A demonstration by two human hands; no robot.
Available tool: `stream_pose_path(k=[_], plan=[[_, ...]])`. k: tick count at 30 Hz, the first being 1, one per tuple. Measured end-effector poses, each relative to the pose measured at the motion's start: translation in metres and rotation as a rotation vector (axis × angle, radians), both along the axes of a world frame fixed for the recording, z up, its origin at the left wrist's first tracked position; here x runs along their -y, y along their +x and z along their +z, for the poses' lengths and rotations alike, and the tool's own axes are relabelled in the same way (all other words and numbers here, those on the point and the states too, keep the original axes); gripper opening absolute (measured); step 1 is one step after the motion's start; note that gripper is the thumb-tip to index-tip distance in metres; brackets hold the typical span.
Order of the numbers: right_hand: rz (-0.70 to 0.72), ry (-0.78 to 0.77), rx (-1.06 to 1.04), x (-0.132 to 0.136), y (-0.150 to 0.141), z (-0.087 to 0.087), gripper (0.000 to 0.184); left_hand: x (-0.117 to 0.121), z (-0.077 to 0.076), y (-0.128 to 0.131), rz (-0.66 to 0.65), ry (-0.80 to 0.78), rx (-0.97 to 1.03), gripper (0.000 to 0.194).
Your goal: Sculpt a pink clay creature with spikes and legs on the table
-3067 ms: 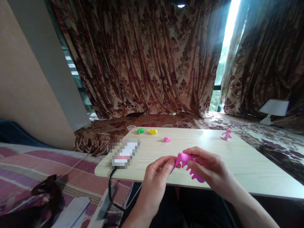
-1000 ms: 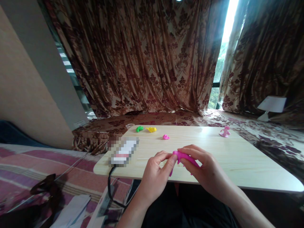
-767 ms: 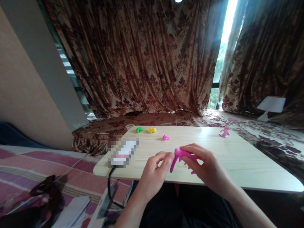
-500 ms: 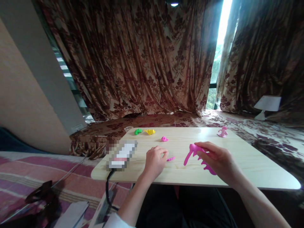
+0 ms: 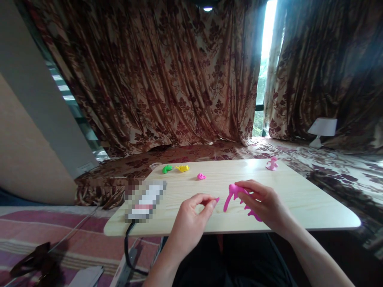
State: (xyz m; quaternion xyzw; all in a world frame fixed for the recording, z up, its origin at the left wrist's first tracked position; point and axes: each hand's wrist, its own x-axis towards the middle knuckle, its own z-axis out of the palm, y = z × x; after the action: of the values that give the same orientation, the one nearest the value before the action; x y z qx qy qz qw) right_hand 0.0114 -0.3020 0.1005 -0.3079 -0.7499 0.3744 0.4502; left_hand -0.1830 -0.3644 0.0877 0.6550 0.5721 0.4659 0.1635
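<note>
My left hand [image 5: 193, 219] pinches a small pink piece [image 5: 218, 199] between thumb and fingertips, just above the table near its front edge. Most of that piece is hidden by my fingers. To the right, my right hand [image 5: 265, 201] is closed around a larger bright pink plastic piece [image 5: 232, 190], with a long prong hanging down on its left and several jagged points along its underside. A gap separates the two pink pieces. Farther back on the table lies a small knobbly pink piece [image 5: 201, 176].
The pale wooden table [image 5: 311, 199] carries a green piece [image 5: 167, 169] and a yellow piece [image 5: 182, 168] at the back left. A light pink figure-like piece [image 5: 272, 164] stands at the back right. A blurred-out white device [image 5: 148, 200] with a black cable [image 5: 127, 247] lies left.
My left hand has picked up the small pink piece from the table and closed on it. My right hand still grips the larger pink piece. The whole view has shifted slightly.
</note>
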Motion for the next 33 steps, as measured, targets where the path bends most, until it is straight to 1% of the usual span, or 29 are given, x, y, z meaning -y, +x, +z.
stream_pose_path(k=[1,3,6,9,13,20,27,33], plan=[[0.008,0.024,0.002,0.002,-0.002,0.0,0.026,0.005,0.006,0.004,-0.001,0.032,0.02,0.018],[0.009,0.091,0.005,0.004,-0.007,0.0,0.024,0.01,0.013,0.01,0.011,0.088,0.028,0.014],[-0.011,0.182,0.013,0.004,-0.011,-0.002,0.02,0.009,0.014,0.015,0.037,0.128,-0.012,0.012],[-0.012,0.229,0.035,0.005,-0.014,-0.002,0.02,0.006,0.012,0.016,0.064,0.12,-0.065,0.012],[-0.016,0.26,0.059,0.008,-0.017,-0.001,0.022,0.005,0.013,0.018,0.091,0.106,-0.103,0.013],[-0.031,0.292,0.083,0.015,-0.022,0.002,0.023,0.005,0.011,0.018,0.132,0.088,-0.073,0.012],[-0.008,0.335,0.116,0.02,-0.023,0.007,0.026,0.006,0.013,0.017,0.112,0.016,0.017,0.018],[-0.023,0.349,0.141,0.021,-0.026,0.004,0.024,0.006,0.011,0.019,0.11,-0.011,0.075,0.021]])
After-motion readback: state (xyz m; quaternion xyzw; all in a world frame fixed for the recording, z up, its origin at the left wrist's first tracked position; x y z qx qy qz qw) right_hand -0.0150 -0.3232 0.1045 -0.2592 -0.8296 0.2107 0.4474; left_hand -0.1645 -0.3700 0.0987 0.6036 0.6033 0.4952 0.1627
